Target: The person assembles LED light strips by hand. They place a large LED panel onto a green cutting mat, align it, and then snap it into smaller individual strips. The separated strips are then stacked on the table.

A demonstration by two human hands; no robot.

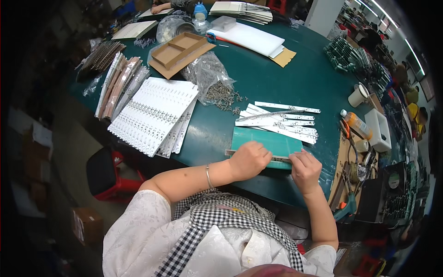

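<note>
My left hand (249, 159) is closed into a fist and presses down on a thin white strip (230, 152) that lies along the near edge of a green cutting mat (272, 140). My right hand (305, 167) pinches the same strip's other end at the mat's right corner. Just beyond the mat lies a loose pile of white strips (281, 121). A silver bangle sits on my left wrist.
A stack of white perforated panels (152, 113) lies to the left on the dark green table (286, 78). A clear bag of small metal parts (213, 78), a cardboard tray (180, 50), a white cup (358, 96), an orange bottle (355, 123) and tools at the right. A red stool (108, 177) stands below.
</note>
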